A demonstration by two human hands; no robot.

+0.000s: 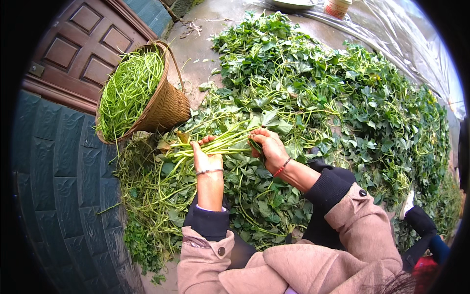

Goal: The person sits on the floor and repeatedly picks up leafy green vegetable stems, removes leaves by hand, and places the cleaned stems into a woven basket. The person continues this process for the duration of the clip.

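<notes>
A bundle of pale green leaf stalks (224, 144) lies across the palm of my left hand (206, 152), whose fingers curl around it from below. At the bundle's right end, the fingers of my right hand (267, 147) pinch stalks near a leaf, and some dark green leaf shows under them. Leafy vines (257, 183) spread over the ground beneath and around both hands. Up and to the left, a woven wicker basket (170, 106) leans with its mouth towards the left, filled with stripped green stalks (130, 88).
A brown panelled door (79, 47) and a dark tiled wall (62, 176) border the left. Clear plastic sheeting (396, 36), a metal basin (293, 3) and a bucket (336, 8) stand at the top. Another person's leg and light shoe (407, 205) show at lower right.
</notes>
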